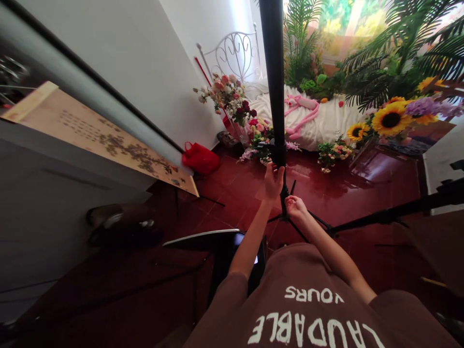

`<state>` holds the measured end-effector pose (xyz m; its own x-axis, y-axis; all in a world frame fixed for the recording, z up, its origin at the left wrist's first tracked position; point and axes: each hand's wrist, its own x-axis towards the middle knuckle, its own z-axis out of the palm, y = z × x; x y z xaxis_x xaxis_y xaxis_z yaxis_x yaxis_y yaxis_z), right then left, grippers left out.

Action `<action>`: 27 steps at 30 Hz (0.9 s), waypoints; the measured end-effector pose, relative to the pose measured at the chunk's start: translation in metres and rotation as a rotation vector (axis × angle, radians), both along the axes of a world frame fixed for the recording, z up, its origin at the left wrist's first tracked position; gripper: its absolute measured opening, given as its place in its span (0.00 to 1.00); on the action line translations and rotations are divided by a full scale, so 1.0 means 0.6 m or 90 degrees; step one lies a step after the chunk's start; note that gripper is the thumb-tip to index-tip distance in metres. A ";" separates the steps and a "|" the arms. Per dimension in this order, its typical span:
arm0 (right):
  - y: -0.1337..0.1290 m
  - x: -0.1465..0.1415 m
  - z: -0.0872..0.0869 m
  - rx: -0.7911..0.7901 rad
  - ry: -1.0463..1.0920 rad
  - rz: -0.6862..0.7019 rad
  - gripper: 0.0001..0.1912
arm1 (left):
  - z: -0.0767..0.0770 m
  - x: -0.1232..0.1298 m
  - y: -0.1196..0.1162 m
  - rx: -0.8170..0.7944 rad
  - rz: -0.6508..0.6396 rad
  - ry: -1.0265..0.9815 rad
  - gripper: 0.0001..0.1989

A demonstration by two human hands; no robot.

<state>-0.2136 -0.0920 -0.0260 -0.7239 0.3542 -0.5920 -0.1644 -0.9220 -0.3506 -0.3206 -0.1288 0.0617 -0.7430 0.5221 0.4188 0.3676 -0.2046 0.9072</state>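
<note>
While the black stand [274,77] rises upright at the centre, its folding legs reaching the red tiled floor [232,193], both hands of the person work beside its lower part. The left hand [272,181] lies just below the collar [278,153], its fingers loosely spread and bent along the near side of the pole; whether they press on it cannot be told. The right hand [296,207] is lower, against or just beside the narrow section above the legs, with fingers curled inward; what they pinch, if anything, is hidden. Behind the stand, a bed with a scrolled metal headboard [237,54] carries a white cover [335,123] and a pink plush toy [300,108]. Flowers [226,92] in pink, white and dark red cluster at its left end, sunflowers [391,120] at the right, below palm fronds [402,43]. A red bag [201,158] rests on the floor by the wall, near the lower end of a painted scroll [119,142]. At right, a second black pole [384,214] extends at a slant toward the picture's edge.
</note>
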 end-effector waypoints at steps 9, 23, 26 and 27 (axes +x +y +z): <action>0.012 0.082 -0.016 -0.129 0.065 -0.026 0.10 | -0.059 0.023 -0.045 -0.046 0.016 -0.074 0.22; 0.013 0.310 -0.082 -0.068 -0.081 -0.282 0.10 | -0.244 0.152 -0.096 -0.238 -0.150 -0.274 0.17; 0.014 0.356 -0.086 0.033 -0.100 -0.316 0.08 | -0.232 0.187 -0.061 -0.245 -0.243 -0.244 0.17; 0.017 0.372 -0.086 0.084 -0.106 -0.321 0.07 | -0.227 0.198 -0.048 -0.247 -0.271 -0.236 0.17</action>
